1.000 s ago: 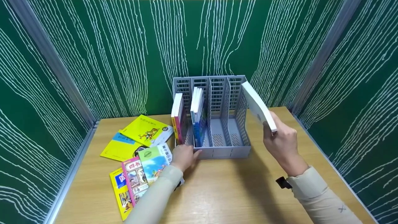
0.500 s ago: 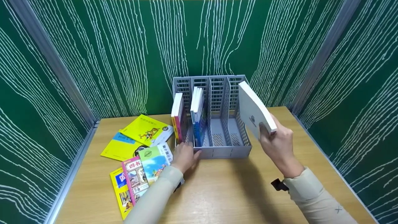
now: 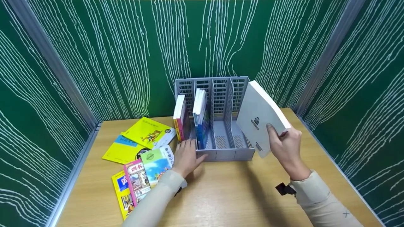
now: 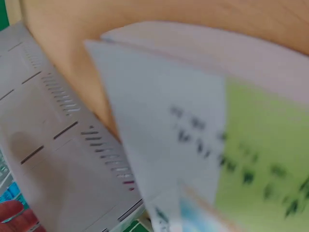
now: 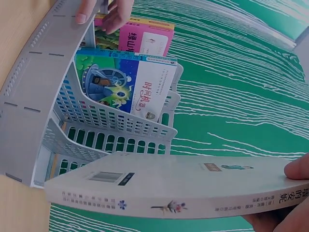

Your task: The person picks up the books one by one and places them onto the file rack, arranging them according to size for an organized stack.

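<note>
In the head view my right hand [image 3: 287, 148] holds a thick white book [image 3: 260, 119], thumb on its cover and fingers behind. The book is raised and tilted at the right end of a grey four-slot file rack [image 3: 235, 154], its lower corner beside the rack's front. The right wrist view shows its printed spine [image 5: 145, 205]. My left hand [image 3: 186, 157] grips the rack's front wall at the left, thumb outside and fingers over the rim. Books [image 3: 180, 118] with yellow and pink spines stand in the leftmost slot. More books [image 3: 200, 118], blue-spined, stand in the second.
Left of the rack lie several loose books: yellow ones [image 3: 148, 130], a green-and-blue one [image 3: 156, 162] and a pink one [image 3: 139, 179], partly overlapping. My left forearm crosses over some. Green panels [image 3: 126, 63] with white streaks enclose the wooden table [image 3: 217, 198].
The white book has turned so its cover faces me more, and its lower end has come down beside the rack. My left hand stays at the rack's front, its fingers shifted slightly.
</note>
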`<action>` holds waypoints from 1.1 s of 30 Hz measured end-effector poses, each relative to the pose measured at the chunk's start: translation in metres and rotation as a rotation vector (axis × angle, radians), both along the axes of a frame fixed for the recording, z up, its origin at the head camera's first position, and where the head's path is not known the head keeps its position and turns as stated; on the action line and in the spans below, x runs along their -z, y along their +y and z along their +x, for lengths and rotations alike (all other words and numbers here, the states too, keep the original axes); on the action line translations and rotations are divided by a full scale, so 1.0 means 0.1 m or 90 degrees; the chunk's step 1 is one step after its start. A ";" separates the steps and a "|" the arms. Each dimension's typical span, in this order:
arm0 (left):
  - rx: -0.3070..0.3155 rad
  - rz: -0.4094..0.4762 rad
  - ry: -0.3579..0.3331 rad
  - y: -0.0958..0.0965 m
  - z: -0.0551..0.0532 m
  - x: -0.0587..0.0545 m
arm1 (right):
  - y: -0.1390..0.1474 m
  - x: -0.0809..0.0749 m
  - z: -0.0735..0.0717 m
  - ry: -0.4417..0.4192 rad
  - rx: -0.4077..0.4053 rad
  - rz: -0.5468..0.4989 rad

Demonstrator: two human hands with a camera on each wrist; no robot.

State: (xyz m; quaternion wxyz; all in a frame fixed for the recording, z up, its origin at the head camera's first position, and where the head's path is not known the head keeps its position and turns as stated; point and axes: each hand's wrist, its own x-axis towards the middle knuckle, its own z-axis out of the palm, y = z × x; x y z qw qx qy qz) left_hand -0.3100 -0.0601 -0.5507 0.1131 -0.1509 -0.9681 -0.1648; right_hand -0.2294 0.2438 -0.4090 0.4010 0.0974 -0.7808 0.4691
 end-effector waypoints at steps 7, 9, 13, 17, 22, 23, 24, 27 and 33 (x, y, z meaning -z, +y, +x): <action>0.023 -0.006 0.070 -0.03 0.02 -0.11 | -0.02 0.02 0.02 -0.058 -0.020 -0.072; 0.026 0.003 0.072 -0.02 0.04 -0.16 | -0.03 0.03 0.02 -0.069 -0.021 -0.086; 0.029 0.033 0.065 0.03 0.08 -0.25 | -0.06 0.06 0.02 -0.089 -0.022 -0.120; 0.036 0.059 0.083 0.11 0.14 -0.34 | -0.10 0.07 0.01 -0.107 -0.024 -0.160; 0.055 0.073 0.117 0.22 0.20 -0.48 | -0.17 0.11 -0.02 -0.118 -0.021 -0.210; 0.060 0.076 0.120 0.25 0.22 -0.51 | -0.18 0.12 -0.02 -0.121 -0.020 -0.219; 0.065 0.079 0.125 0.28 0.23 -0.53 | -0.19 0.13 -0.02 -0.125 -0.019 -0.227; 0.080 0.081 0.131 0.37 0.26 -0.59 | -0.22 0.15 -0.03 -0.140 -0.013 -0.254; 0.116 0.051 0.169 0.52 0.31 -0.66 | -0.30 0.19 -0.05 -0.146 0.003 -0.332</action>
